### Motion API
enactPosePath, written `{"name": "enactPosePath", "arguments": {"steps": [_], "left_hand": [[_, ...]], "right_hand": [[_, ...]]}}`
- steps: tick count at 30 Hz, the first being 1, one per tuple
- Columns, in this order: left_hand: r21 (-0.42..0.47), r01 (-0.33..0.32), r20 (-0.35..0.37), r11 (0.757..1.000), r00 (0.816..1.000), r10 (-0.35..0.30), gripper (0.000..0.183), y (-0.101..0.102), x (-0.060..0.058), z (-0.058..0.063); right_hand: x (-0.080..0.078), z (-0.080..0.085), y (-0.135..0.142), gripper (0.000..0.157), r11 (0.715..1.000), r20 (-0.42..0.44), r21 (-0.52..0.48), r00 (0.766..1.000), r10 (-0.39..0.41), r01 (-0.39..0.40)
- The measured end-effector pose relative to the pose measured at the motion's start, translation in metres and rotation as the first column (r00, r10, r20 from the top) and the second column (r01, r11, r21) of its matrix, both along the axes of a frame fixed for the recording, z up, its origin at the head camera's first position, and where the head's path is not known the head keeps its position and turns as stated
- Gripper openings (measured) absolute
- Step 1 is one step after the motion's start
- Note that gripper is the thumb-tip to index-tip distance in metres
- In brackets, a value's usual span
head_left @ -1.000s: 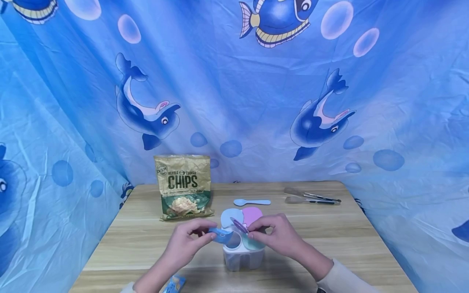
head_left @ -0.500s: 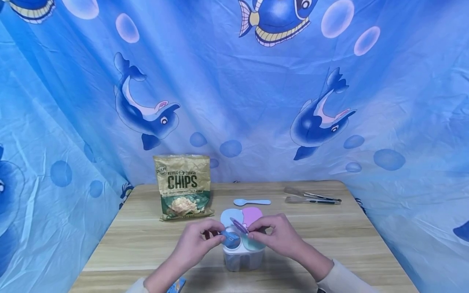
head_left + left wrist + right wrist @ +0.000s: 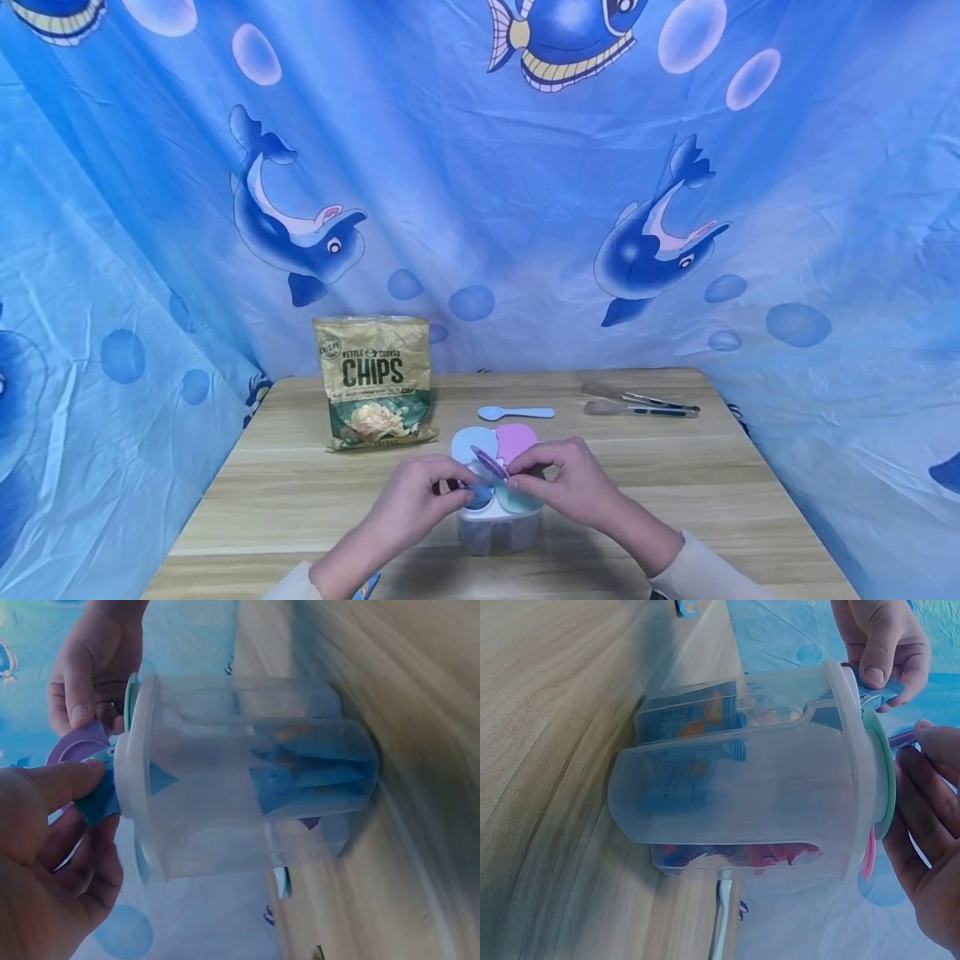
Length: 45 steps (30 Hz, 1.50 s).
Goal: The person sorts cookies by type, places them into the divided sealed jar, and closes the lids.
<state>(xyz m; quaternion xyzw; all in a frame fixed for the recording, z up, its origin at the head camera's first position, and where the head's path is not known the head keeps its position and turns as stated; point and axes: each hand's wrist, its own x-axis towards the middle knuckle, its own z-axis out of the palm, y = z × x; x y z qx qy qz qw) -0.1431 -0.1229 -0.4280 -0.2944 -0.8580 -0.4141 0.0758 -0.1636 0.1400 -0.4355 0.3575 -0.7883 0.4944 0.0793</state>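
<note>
A clear container (image 3: 498,533) with several round coloured lids stands upright on the table. My left hand (image 3: 420,493) pinches a small blue packet (image 3: 101,796), whose lower corner dips into the uncovered opening. With thumb and fingers, my right hand (image 3: 570,482) holds the purple lid (image 3: 489,462) tilted up beside that opening. The light blue lid (image 3: 472,443), pink lid (image 3: 517,442) and green lid (image 3: 519,500) lie flat. Through the clear walls I see blue packets (image 3: 690,716) at the bottom and red-wrapped pieces (image 3: 780,855) in another compartment.
A chips bag (image 3: 377,383) stands at the back left of the wooden table (image 3: 255,500). Behind the container lies a light blue spoon (image 3: 517,412). Tongs (image 3: 641,410) rest at the back right. Another blue packet (image 3: 366,587) lies by the left forearm.
My left hand has moved right and slightly down, bringing the blue packet from beside the container into its opening. The right hand holds the purple lid where it was.
</note>
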Motion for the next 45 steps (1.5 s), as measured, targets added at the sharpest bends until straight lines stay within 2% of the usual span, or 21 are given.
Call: {"name": "enactPosePath", "arguments": {"steps": [3,7,10,15,20,29,36,40,45], "left_hand": [[-0.046,0.013,0.027,0.999,1.000,-0.011,0.014,0.001,-0.002,0.003],[-0.162,0.053,-0.066,0.985,0.996,-0.064,0.010,0.006,-0.006,0.003],[-0.212,0.050,-0.126,0.976,0.989,-0.078,0.011,0.010,-0.006,-0.001],[-0.116,0.013,-0.041,0.993,0.999,-0.017,0.017,0.008,-0.004,-0.005],[-0.048,0.024,-0.053,0.999,0.998,-0.026,0.015,0.002,-0.002,-0.005],[-0.089,0.002,-0.052,0.996,0.999,-0.007,0.015,-0.006,0.000,-0.008],[-0.029,0.019,0.065,0.999,0.998,-0.017,0.014,-0.014,0.002,-0.003],[0.008,-0.015,0.128,1.000,0.992,0.014,0.014,-0.026,0.006,-0.002],[0.003,-0.074,0.216,0.997,0.974,0.071,0.017,-0.052,0.011,-0.009]], "right_hand": [[0.000,0.000,0.000,0.007,1.000,0.007,0.000,1.000,0.000,0.000],[0.000,-0.001,-0.001,0.006,1.000,-0.001,-0.006,1.000,0.003,-0.003],[0.000,-0.002,-0.002,0.006,1.000,-0.004,-0.006,1.000,0.009,-0.009],[0.001,-0.003,-0.003,0.007,1.000,0.004,-0.005,1.000,0.015,-0.015],[0.002,-0.001,-0.003,0.006,1.000,0.006,0.000,1.000,0.007,-0.007],[0.002,0.001,-0.003,0.007,1.000,0.011,0.007,1.000,0.004,-0.004],[0.002,0.001,-0.003,0.007,1.000,0.031,0.016,1.000,0.001,-0.002],[0.001,0.000,-0.002,0.007,1.000,0.022,0.013,1.000,-0.001,0.000],[0.002,0.000,-0.002,0.006,1.000,0.003,0.009,1.000,-0.004,0.004]]}}
